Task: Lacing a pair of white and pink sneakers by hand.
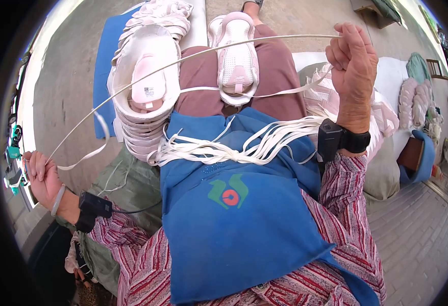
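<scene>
White, narrow fabric shoelace (201, 52) stretches across a pink-and-white mesh shoe (235, 64), pinched in our left hand (43, 181) and right hand (354, 61). Probably light, limp, tough; we'd grip near the ends, keeping it flat.

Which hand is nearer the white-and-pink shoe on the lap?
Right. The right hand is raised off to the right of the shoe; the left hand is farther away, out left beyond the shoe stack.
</scene>
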`<control>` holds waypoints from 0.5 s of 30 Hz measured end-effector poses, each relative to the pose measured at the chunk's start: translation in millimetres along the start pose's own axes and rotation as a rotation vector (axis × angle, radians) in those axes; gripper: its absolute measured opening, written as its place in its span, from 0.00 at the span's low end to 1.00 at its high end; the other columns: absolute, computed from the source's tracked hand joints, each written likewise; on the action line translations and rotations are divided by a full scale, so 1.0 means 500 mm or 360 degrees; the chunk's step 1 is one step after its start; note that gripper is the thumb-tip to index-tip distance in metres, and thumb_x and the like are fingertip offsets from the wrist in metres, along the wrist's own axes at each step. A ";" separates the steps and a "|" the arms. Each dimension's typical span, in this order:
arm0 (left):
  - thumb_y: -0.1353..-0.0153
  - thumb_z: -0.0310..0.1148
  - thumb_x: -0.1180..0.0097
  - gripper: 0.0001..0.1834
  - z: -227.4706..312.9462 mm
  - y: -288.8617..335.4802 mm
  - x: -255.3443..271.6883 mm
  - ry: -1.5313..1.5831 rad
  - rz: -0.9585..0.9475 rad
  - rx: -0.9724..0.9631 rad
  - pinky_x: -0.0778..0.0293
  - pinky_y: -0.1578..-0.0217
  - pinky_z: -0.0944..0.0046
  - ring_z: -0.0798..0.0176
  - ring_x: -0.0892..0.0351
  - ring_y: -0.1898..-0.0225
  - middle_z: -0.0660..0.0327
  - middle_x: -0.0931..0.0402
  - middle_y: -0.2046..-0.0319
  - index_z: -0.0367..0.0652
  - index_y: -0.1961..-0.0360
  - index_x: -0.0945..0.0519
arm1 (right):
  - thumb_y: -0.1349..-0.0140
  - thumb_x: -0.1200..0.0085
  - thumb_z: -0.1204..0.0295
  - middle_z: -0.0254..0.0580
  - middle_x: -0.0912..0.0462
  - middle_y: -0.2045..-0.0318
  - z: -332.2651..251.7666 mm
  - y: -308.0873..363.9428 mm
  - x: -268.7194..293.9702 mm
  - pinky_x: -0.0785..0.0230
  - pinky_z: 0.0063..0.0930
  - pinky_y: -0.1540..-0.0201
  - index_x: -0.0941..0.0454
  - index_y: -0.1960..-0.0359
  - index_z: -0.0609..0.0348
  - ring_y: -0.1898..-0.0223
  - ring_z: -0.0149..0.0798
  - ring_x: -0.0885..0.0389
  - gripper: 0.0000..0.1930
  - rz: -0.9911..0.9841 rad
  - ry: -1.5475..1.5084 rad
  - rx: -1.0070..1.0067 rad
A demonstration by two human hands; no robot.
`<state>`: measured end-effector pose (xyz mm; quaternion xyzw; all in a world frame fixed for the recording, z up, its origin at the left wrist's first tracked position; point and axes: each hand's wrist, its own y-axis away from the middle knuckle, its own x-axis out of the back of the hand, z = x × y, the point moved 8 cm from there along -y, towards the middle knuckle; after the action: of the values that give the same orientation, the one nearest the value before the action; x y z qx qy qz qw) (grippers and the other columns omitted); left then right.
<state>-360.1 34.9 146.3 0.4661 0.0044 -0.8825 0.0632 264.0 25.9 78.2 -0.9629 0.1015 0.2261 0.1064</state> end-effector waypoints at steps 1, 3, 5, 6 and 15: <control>0.30 0.27 0.63 0.10 0.031 0.003 0.017 -0.0055 0.0043 -0.0061 0.45 0.81 0.72 0.72 0.49 0.84 0.65 0.47 0.82 0.28 0.60 0.34 | 0.39 0.43 0.72 0.23 0.32 0.84 -0.004 -0.009 -0.002 0.55 0.15 0.83 0.21 0.61 0.66 0.85 0.17 0.45 0.10 -0.0003 0.0002 -0.0004; 0.31 0.27 0.62 0.10 0.046 0.007 0.029 -0.0115 0.0086 -0.0121 0.46 0.81 0.72 0.72 0.48 0.83 0.65 0.46 0.82 0.28 0.58 0.33 | 0.35 0.49 0.71 0.21 0.44 0.86 -0.032 -0.016 0.016 0.55 0.17 0.81 0.25 0.58 0.68 0.85 0.19 0.50 0.11 0.0206 0.0180 0.0186; 0.30 0.27 0.63 0.13 0.038 0.004 0.011 -0.0353 -0.0200 -0.0093 0.45 0.80 0.73 0.73 0.48 0.84 0.66 0.46 0.83 0.27 0.52 0.33 | 0.35 0.49 0.71 0.21 0.44 0.85 -0.035 -0.018 0.014 0.55 0.17 0.82 0.25 0.57 0.67 0.85 0.18 0.50 0.11 0.0244 0.0223 0.0147; 0.30 0.27 0.63 0.13 0.015 -0.004 0.006 -0.0340 -0.0200 -0.0088 0.45 0.80 0.73 0.73 0.48 0.84 0.66 0.46 0.83 0.27 0.52 0.33 | 0.37 0.47 0.72 0.22 0.38 0.85 -0.019 -0.015 0.002 0.55 0.16 0.83 0.23 0.58 0.67 0.85 0.17 0.48 0.10 0.0154 0.0313 0.0001; 0.29 0.39 0.60 0.21 -0.437 0.059 -0.207 -0.1431 -0.0437 0.0343 0.47 0.81 0.75 0.78 0.49 0.84 0.73 0.46 0.86 0.31 0.48 0.28 | 0.46 0.46 0.73 0.50 0.20 0.71 0.084 0.076 0.087 0.28 0.38 0.62 0.19 0.65 0.59 0.67 0.51 0.20 0.08 -0.0329 0.2646 -0.0049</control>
<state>-119.3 31.1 109.6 0.0374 -0.0532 -0.9921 -0.1070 275.6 -6.4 15.5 -0.8217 0.0551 -0.5672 0.0040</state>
